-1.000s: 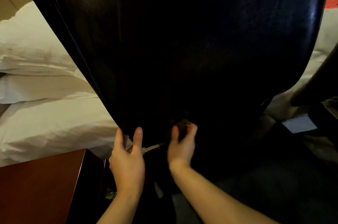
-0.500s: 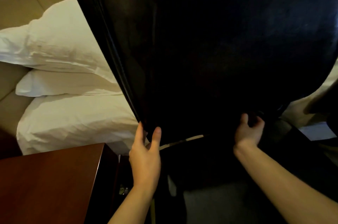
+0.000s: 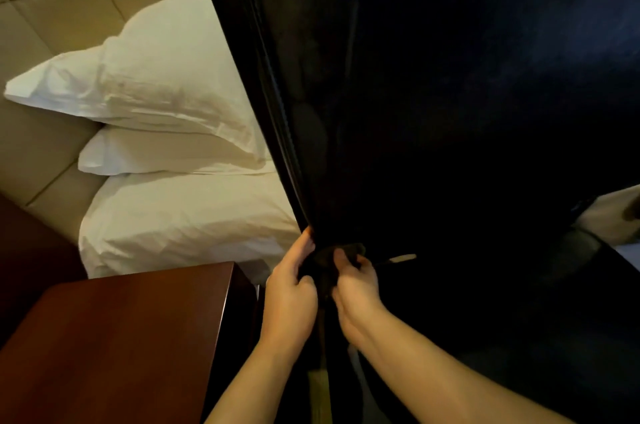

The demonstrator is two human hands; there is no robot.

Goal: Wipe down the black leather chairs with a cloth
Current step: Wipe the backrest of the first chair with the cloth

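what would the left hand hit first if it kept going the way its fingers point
Probably the black leather chair back: the left hand already grips its lower left edge, fingers pointing up into it. Depth is hard to judge in the dark.

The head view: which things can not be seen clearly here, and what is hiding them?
- Cloth: a dark wad between both hands; its size and colour are lost in shadow against the chair.
- Black leather chair: top and right side cut off by the picture edges; seat and base lost in darkness.
- Left hand: its fingers curl at the chair's lower corner; the fingertips are hidden.
- Right hand: fingertips buried in the cloth.
- Pillows: right ends hidden behind the chair.
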